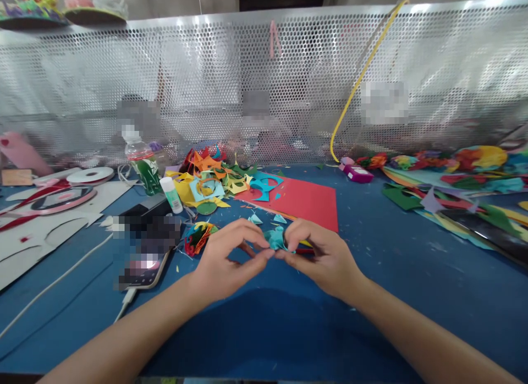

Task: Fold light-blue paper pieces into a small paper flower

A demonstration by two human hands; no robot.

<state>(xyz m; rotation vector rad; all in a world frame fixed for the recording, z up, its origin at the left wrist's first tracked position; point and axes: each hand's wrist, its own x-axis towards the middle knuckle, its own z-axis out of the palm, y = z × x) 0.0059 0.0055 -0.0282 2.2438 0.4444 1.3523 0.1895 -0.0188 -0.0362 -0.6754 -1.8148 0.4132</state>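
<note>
Between my two hands, above the front middle of the blue table (256, 323), is a small crumpled piece of light-blue paper (275, 238). My left hand (231, 252) pinches its left side between thumb and fingers. From the other side my right hand (324, 254) pinches it too, and the fingertips of both hands nearly meet beneath it. Small light-blue paper scraps (280, 219) lie just beyond my fingers. Behind my hands rests a red sheet of paper (309, 199). A bunch of multicoloured paper strips (198, 236) sits left of my left hand.
Paper offcuts (210, 180) are heaped at the back, beside a glue stick (171, 195) and a green-labelled bottle (143, 161). At left lies a phone (148, 265) with a white cable. Coloured paper and a dark glossy object (482, 232) lie right. A perforated metal panel (305, 87) stands behind.
</note>
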